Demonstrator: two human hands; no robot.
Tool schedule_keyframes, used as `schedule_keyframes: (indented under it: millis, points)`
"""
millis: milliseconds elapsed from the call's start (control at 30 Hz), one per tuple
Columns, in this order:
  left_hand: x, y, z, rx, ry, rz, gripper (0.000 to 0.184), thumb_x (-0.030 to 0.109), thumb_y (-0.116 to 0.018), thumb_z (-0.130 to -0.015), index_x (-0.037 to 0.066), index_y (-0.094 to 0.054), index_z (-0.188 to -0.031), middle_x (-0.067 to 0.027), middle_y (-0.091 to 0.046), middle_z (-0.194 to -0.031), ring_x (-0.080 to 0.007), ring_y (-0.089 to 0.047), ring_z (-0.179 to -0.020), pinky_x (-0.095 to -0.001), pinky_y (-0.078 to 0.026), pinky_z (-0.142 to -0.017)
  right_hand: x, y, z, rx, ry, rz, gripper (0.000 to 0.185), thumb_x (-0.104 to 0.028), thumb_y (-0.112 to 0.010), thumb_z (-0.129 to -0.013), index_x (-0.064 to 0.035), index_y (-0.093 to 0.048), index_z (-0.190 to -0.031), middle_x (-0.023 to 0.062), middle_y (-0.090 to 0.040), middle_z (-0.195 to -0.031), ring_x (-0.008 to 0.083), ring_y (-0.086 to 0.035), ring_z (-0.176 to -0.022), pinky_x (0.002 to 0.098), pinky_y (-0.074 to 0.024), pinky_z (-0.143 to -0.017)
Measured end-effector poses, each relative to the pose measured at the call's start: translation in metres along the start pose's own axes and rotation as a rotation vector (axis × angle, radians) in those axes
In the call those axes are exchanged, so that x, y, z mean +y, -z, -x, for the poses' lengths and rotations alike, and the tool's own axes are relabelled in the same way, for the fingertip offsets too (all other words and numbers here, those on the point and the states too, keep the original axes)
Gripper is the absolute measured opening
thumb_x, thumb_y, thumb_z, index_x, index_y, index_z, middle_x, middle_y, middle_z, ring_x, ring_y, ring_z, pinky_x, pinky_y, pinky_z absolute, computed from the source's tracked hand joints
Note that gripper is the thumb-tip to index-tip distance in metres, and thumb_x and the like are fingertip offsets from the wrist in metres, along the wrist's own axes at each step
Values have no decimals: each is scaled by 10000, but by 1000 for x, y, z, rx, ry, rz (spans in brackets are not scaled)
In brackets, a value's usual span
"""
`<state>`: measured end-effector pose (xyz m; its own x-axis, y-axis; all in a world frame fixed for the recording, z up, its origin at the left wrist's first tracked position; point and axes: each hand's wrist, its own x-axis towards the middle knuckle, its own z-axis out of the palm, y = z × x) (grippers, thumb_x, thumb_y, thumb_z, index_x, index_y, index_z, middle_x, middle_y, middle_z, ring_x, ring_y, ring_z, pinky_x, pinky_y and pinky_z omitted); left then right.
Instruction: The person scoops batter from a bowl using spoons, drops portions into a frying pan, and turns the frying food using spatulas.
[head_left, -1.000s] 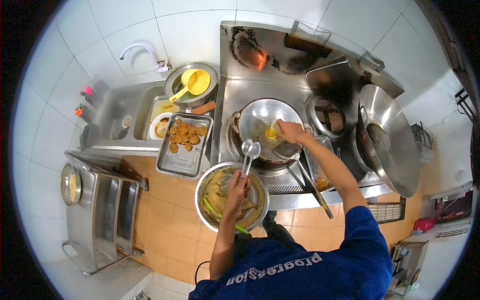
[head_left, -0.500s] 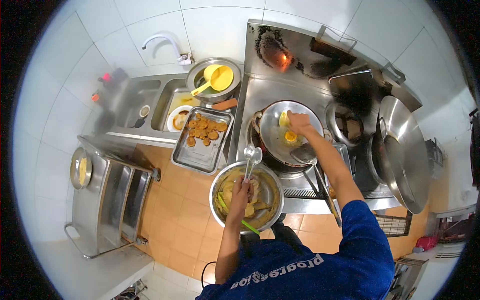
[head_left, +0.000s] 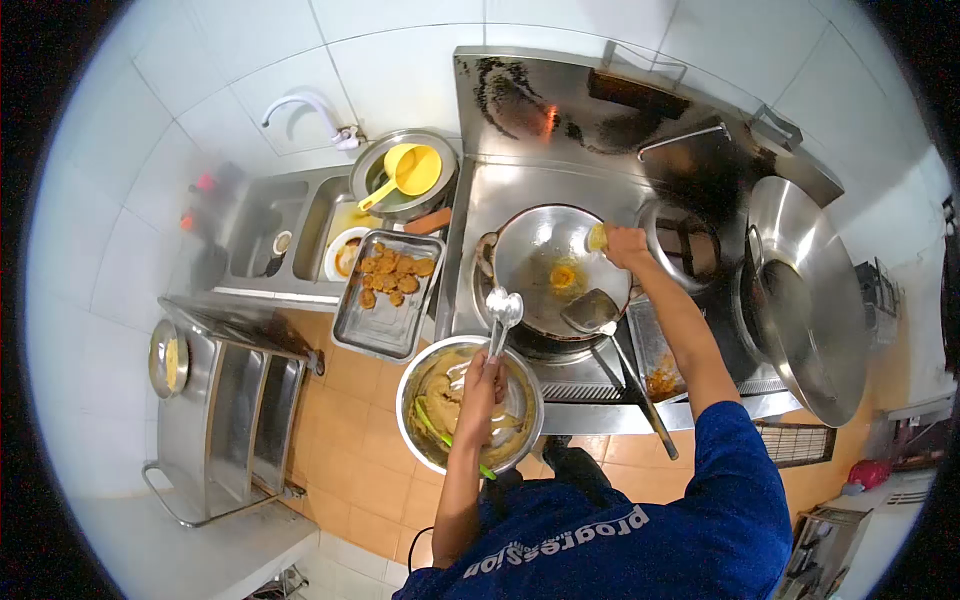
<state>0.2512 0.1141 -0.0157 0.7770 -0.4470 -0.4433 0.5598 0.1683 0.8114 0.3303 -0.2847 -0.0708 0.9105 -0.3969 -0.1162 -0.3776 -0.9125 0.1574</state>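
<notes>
My left hand (head_left: pixel 480 390) is closed around the handles of two metal spoons (head_left: pixel 504 307), their bowls pointing away from me. It is over a steel bowl (head_left: pixel 407 395) of thick yellowish batter (head_left: pixel 440 390), where a green-handled utensil (head_left: pixel 430 420) leans. My right hand (head_left: pixel 625 246) pinches a small yellow piece (head_left: pixel 598 238) by the right rim of a wide pan (head_left: pixel 525 240); its exact kind is unclear. In that pan lies an orange-yellow lump (head_left: pixel 566 278) in a little liquid. A ladle-like turner (head_left: pixel 592 312) rests its head in the pan's near side.
Left of the pan, a steel tray (head_left: pixel 380 340) holds several browned fried pieces (head_left: pixel 395 270). Behind it, a yellow dipper (head_left: pixel 412 168) sits on a metal basin (head_left: pixel 370 165) beside the sink (head_left: pixel 265 225). A large wok (head_left: pixel 810 340) leans at right. A steel cart (head_left: pixel 190 420) stands left.
My right hand has moved from over the pan toward its right rim, carrying the yellow piece. The whole view has shifted slightly. My left hand still holds the spoons above the bowl.
</notes>
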Motion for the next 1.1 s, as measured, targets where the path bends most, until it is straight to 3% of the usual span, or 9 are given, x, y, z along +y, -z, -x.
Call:
schedule_keyframes:
  millis: [67,133,300,367,433,667,867,1067,1100]
  points:
    - [-7,-10,-11,-28,16,-74,173,220,-435,-984,85,-513,-1060,46,-403,-661,-53,-346,-528,-209,-268,-466,11,7,4,-27,-26,-41,503,-363,-608,-824,-48,-478,-1195,172,-671,-950,339,-652,-905,459,-500,-761]
    - [-17,-23,-24,-29,14,-61,161,209,-428,-983,85,-509,-1046,43,-388,-629,-51,-334,-512,-212,-264,-456,23,6,10,-111,141,57,407,-271,-571,-828,-61,-499,-1169,165,-680,-966,340,-662,-900,457,-511,-750]
    - [-33,-52,-45,-69,-62,-62,145,201,-426,-982,85,-504,-1022,35,-364,-575,-61,-334,-486,-225,-271,-442,30,-9,-11,-6,170,-71,460,-305,-593,-815,-58,-479,-1186,160,-678,-935,338,-658,-887,468,-499,-734]
    - [-25,-69,-34,-3,-66,-97,149,205,-426,-981,82,-502,-1015,35,-358,-564,-67,-329,-474,-229,-273,-436,22,-14,-23,-28,223,-41,510,-344,-616,-809,-53,-460,-1198,163,-673,-919,340,-652,-881,478,-489,-722]
    - [-22,-78,-23,36,-89,-90,165,221,-435,-977,77,-505,-1016,43,-331,-577,-63,-298,-487,-231,-230,-445,10,-7,-30,168,148,-284,495,-342,-621,-800,-63,-464,-1178,163,-673,-915,348,-653,-861,495,-488,-710]
    - [-42,-60,22,219,-77,-65,155,214,-431,-980,83,-503,-1020,45,-328,-598,-59,-279,-474,-223,-208,-441,-13,-4,-50,156,126,-432,477,-309,-626,-793,-55,-473,-1167,175,-670,-921,354,-656,-850,506,-495,-707]
    - [-50,-62,51,269,-79,-57,154,204,-394,-990,74,-474,-1003,44,-313,-574,-53,-245,-453,-225,-178,-419,-21,-8,-39,48,300,-248,412,-300,-623,-799,-23,-510,-1083,184,-667,-932,333,-655,-880,465,-489,-754]
    - [-48,-70,36,207,-85,-76,158,216,-427,-981,72,-486,-955,44,-322,-573,-59,-255,-443,-226,-191,-415,-10,-6,-9,125,38,-880,507,-365,-652,-823,-54,-495,-1191,150,-662,-955,285,-659,-870,426,-495,-746]
    - [-46,-73,26,153,-87,-93,165,223,-435,-978,73,-491,-941,44,-327,-573,-58,-259,-440,-225,-196,-413,-14,-3,5,54,-32,-1270,568,-403,-682,-796,-45,-500,-1198,139,-660,-980,276,-646,-902,421,-485,-783]
